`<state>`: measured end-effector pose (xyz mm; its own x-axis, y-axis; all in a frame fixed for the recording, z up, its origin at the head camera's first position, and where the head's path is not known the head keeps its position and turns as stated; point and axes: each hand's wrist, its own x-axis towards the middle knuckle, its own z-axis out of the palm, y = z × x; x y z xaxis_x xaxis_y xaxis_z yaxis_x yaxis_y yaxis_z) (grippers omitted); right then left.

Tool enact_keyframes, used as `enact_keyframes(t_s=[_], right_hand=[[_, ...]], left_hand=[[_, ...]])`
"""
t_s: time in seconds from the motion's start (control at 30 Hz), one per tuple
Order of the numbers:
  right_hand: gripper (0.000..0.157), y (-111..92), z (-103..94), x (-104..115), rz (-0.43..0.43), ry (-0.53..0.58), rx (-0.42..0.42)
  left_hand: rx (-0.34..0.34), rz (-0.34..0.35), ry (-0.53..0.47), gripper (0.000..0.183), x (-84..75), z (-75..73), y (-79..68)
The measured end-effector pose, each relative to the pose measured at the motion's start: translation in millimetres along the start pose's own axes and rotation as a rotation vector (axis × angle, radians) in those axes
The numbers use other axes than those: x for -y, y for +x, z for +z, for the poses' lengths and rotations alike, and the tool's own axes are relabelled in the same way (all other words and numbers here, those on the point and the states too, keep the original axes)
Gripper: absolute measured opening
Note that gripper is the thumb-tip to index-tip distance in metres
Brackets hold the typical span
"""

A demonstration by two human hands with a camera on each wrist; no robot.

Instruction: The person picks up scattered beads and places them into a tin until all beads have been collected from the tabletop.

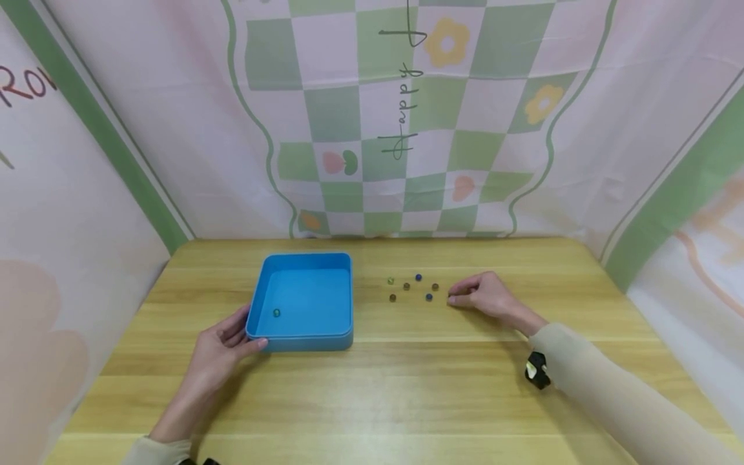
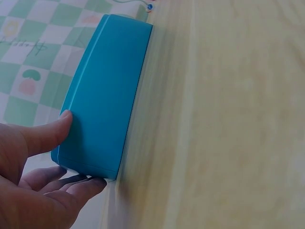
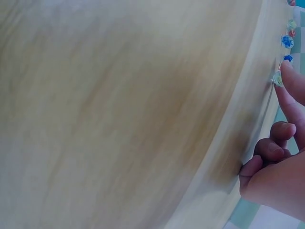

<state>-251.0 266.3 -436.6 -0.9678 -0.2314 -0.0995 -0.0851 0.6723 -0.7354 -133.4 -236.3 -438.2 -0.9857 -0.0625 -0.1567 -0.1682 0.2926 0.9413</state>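
Note:
A square blue box (image 1: 322, 344) without a lid stands on the wooden table. My left hand (image 1: 217, 358) holds its near left corner, the thumb (image 2: 66, 121) against the front wall and the other fingers along the left side. Inside the box lies one small greenish marble (image 1: 276, 312). To the right of the box, my right hand (image 1: 485, 295) pinches a clear, greenish marble (image 3: 278, 78) between thumb and index finger, low at the tabletop. Its other fingers are curled. Just left of those fingertips sits a blue marble (image 1: 429, 297).
Several more marbles lie scattered between box and right hand, among them a yellow-green marble (image 1: 390, 281), a brown marble (image 1: 392, 298) and another blue marble (image 1: 418, 277). A checkered cloth (image 1: 383, 116) hangs behind the table's far edge (image 1: 465, 239).

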Motion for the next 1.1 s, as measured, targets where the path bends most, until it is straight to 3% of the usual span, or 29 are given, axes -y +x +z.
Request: enact_keyframes(t_s=[0.4,1.1], right_hand=[[0.035,-1,1.1,10,0.023,0.04,0.011],[0.04,6,11.7,49,0.03,0.206,0.063]], left_hand=[[-0.002,-0.001,0.001,0.08,0.0,-0.3,-0.8],[-0.001,0.004,-0.017,0.08,0.1,0.2,-0.5]])
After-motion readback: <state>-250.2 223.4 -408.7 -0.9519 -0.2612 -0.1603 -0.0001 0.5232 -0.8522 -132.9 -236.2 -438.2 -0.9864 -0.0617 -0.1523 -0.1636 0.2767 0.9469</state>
